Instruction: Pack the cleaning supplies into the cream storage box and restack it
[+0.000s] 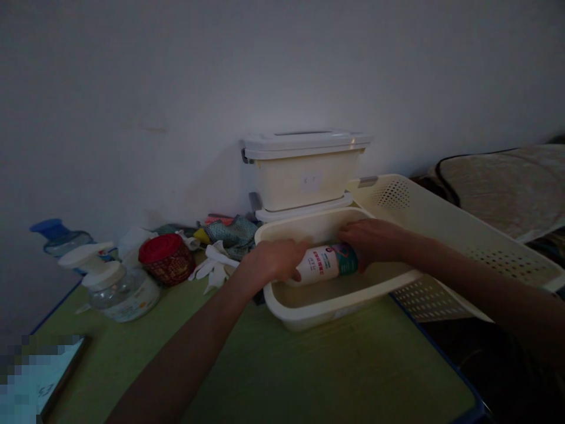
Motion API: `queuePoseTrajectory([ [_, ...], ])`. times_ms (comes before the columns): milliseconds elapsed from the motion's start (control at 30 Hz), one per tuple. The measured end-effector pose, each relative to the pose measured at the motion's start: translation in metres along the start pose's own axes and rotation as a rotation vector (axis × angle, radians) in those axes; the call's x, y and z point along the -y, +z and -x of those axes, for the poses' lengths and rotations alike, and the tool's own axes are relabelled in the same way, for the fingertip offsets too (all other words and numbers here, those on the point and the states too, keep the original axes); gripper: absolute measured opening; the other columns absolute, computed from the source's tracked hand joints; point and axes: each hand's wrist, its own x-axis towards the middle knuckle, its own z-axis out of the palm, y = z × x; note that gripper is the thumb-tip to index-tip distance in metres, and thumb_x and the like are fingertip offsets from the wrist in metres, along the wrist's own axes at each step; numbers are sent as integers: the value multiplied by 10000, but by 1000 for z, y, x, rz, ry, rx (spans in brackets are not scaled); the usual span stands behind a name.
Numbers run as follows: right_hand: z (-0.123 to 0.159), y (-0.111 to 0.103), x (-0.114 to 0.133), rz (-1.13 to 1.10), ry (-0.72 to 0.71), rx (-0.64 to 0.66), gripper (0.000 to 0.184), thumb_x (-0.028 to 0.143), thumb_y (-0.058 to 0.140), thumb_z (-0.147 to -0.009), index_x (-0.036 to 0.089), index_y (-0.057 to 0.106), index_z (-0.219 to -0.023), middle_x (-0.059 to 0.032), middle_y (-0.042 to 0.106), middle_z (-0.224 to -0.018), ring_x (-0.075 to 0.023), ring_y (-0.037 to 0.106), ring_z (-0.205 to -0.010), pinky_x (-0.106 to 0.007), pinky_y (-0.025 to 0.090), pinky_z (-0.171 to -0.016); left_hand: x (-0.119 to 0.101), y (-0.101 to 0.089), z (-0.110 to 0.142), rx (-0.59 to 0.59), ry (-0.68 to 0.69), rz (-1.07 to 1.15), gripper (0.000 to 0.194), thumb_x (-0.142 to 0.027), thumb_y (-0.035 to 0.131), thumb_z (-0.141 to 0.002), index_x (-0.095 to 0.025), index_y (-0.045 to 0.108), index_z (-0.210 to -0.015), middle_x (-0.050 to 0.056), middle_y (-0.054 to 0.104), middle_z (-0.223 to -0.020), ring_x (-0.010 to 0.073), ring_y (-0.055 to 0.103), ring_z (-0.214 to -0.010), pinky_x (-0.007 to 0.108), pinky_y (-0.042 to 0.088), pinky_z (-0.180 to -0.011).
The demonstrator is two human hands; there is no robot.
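Note:
A white and green cylindrical bottle [324, 264] with red printed characters lies on its side inside a cream plastic bin [304, 315]. My left hand [279, 260] is closed around its white left end. Around the green right end curl the fingers of my right hand [368, 240]. Both ends of the bottle are hidden behind my hands. The bin rests on the green tabletop [273, 377], and both hands reach down inside its rim.
Lidded cream boxes [286, 182] stand stacked behind the bin, against the wall. A large perforated basket [441, 229] is at the right. Leftward are a pump bottle [126, 294], a red roll [170, 265], cloths [236, 232], a blue-capped bottle [66, 238] and a tablet-like screen [48, 371].

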Motion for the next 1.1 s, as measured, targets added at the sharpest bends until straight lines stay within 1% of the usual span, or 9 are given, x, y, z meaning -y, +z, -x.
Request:
queuePoseTrajectory([
  [167,1,-4,2,5,3,25,400,301,752,-570,126,603,-897,-102,654,-904,-238,605,-815,-304,418,-653,1,2,-3,1,-2,4,668,-365,600,-736,-201,308,-1313,126,563,-1166,272,566,-998,327,468,-738],
  [333,1,-4,2,22,5,11,384,308,764,-551,140,605,-858,-83,655,-846,-219,603,-764,-294,408,-628,2,3,-5,-8,19,35,680,-339,604,-734,-238,298,-1333,107,576,-1153,263,576,-974,306,455,-726],
  [433,1,-1,1,29,-14,-7,425,316,777,-534,141,600,-879,-81,654,-854,-220,603,-768,-292,408,-623,0,2,-2,-2,0,37,649,-341,592,-743,-236,319,-1323,113,573,-1159,271,570,-985,299,455,-700],
  [567,2,3,-1,41,-37,-29,419,287,766,-561,144,590,-913,-87,652,-903,-216,603,-798,-282,413,-625,-3,1,1,-5,-26,41,606,-333,570,-763,-222,334,-1310,109,574,-1169,262,561,-1006,280,452,-694],
  [667,2,5,-2,45,-35,-29,414,279,764,-563,149,585,-914,-85,650,-893,-215,599,-793,-282,408,-623,-4,1,2,2,-29,29,536,-327,561,-775,-202,386,-1266,111,579,-1156,254,567,-992,270,453,-676],
  [800,2,4,-1,44,-35,-51,378,279,759,-569,158,587,-882,-76,649,-866,-207,592,-778,-281,398,-628,-2,2,-1,-25,-22,21,516,-329,614,-736,-193,445,-1205,101,594,-1124,247,569,-981,268,456,-672],
  [933,2,1,0,32,-31,-26,423,296,776,-546,150,590,-896,-85,650,-883,-222,593,-805,-295,402,-650,-2,3,-1,-44,-28,11,481,-331,634,-725,-178,490,-1157,104,611,-1087,261,578,-968,296,467,-685],
  [1100,1,-1,1,29,-14,-17,428,300,779,-536,151,596,-892,-83,655,-880,-224,599,-791,-291,398,-637,-3,2,1,-52,-23,17,480,-323,636,-728,-178,490,-1162,98,605,-1113,255,567,-1000,292,467,-701],
])
